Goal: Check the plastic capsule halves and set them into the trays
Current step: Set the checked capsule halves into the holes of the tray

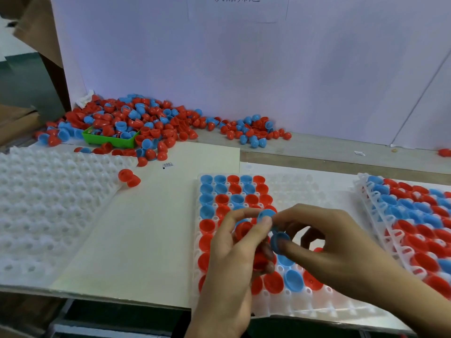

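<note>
1. Hands meet over the middle tray (288, 311): the left hand (234, 254) curls round several red capsule halves (244, 231) and pinches a blue half (266, 213) at its fingertips, while the right hand (341, 242) pinches another blue capsule half (280, 242) between thumb and forefinger.
2. Key relation: the blue capsule half in the right hand hangs directly above the tray's filled left part, and the free white pockets lie to the right of and nearer than that hand, so the right hand is the closer one for a placement there.
3. Orientation of that half is hard to read; its rim seems turned toward the left hand, so it probably needs tipping before it seats in a pocket.
4. Obstacles: the left hand and its held halves crowd the space just beside the pinched piece, and seated red and blue halves surround the spot below.
5. Surroundings: a full tray (366, 191) sits tilted at the right, an empty white tray (48, 206) lies at the left, and the loose pile of halves (136, 120) with a green bin (109, 140) rests at the back of the surface (156, 228), well apart from both hands.
</note>
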